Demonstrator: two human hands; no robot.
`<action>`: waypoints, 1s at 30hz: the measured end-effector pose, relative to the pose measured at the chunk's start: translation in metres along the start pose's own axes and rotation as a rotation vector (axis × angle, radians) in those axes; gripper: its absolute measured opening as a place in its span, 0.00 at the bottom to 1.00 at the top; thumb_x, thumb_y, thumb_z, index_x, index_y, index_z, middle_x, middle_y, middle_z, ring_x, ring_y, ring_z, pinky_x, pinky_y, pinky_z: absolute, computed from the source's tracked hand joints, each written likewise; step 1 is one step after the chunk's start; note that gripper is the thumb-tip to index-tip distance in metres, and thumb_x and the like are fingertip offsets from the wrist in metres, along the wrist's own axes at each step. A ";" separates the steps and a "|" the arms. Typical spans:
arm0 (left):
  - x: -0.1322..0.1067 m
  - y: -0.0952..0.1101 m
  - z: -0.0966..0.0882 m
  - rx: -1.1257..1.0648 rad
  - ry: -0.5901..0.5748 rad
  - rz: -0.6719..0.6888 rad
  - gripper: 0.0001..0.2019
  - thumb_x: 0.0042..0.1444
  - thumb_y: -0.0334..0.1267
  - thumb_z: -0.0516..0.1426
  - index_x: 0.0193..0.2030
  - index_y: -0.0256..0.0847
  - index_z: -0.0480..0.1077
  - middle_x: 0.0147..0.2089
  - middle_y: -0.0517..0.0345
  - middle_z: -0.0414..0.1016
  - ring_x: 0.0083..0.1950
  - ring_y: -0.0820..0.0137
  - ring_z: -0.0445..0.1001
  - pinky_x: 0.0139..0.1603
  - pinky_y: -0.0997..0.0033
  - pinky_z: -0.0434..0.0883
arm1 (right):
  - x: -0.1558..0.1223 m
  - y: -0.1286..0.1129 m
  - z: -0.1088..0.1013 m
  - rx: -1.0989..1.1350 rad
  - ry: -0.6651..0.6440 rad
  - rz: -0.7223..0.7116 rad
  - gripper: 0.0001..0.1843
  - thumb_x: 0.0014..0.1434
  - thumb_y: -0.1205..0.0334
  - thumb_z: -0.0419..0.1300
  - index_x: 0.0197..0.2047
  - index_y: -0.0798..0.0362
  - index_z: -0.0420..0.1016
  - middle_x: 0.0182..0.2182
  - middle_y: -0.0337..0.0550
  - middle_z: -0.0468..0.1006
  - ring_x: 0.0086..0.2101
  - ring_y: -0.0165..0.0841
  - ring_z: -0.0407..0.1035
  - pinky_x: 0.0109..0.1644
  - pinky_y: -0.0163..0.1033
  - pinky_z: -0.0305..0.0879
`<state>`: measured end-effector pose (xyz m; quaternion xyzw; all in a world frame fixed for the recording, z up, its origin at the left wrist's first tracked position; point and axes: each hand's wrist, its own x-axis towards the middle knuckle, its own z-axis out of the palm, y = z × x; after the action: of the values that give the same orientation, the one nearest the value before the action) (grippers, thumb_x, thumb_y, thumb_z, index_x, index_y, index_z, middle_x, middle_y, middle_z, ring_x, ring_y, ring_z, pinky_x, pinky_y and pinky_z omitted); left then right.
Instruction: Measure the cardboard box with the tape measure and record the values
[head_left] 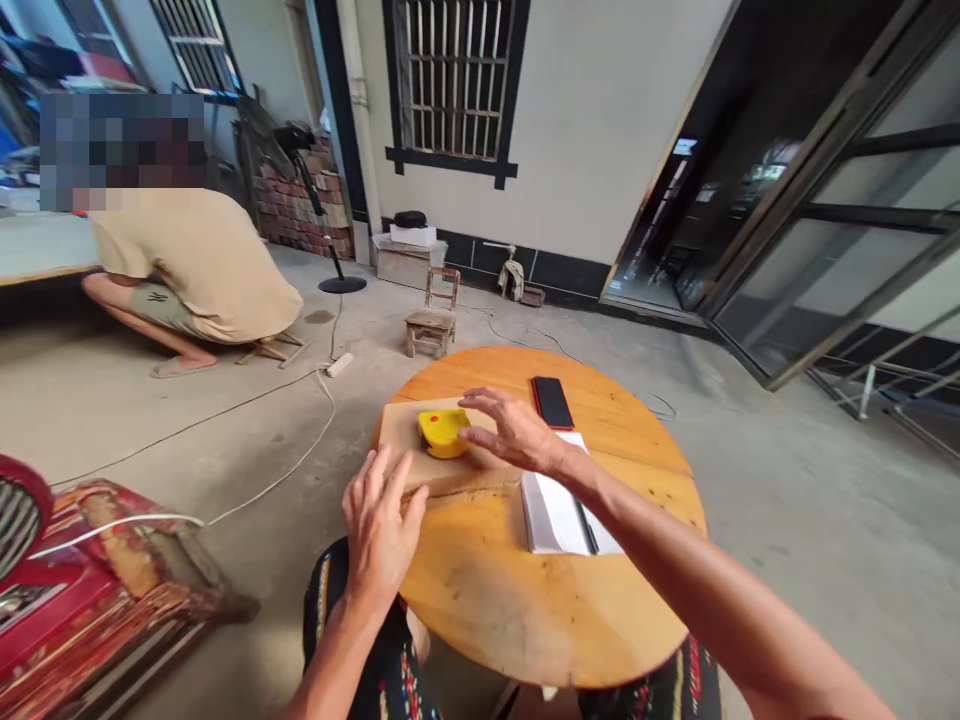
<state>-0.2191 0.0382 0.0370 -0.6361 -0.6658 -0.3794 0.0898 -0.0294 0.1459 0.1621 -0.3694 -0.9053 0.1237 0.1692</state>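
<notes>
A yellow tape measure [444,434] with a red button lies on a flat piece of cardboard [405,460] on the round wooden table [570,620]. My right hand [514,432] reaches over the cardboard, thumb and fingers apart beside the tape measure's right side; whether a fingertip touches it I cannot tell. At the cardboard's near left edge is my left hand [384,515], its fingers spread and nothing in it. Under my right forearm lies an open notebook [555,515] with a dark pen [587,525] on it, partly covered by the arm.
A black phone [553,402] in a red case rests toward the table's far side. Beyond it stands a small wooden chair [433,318]. Another person [202,260] squats at the left by a low board. Cables [330,400] cross the floor; a red fan [22,520] is at lower left.
</notes>
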 end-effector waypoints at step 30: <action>-0.067 0.139 0.056 -0.169 -0.602 0.497 0.13 0.59 0.25 0.51 0.45 0.38 0.73 0.51 0.48 0.76 0.56 0.59 0.71 0.58 0.53 0.71 | -0.235 0.101 -0.009 -0.080 0.163 0.442 0.12 0.70 0.62 0.47 0.51 0.55 0.67 0.39 0.50 0.79 0.32 0.35 0.75 0.34 0.38 0.67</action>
<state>-0.0596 0.0077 0.0121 -0.8658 -0.4544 -0.1963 -0.0730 0.1948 0.0502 0.0843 -0.5737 -0.7900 0.0914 0.1960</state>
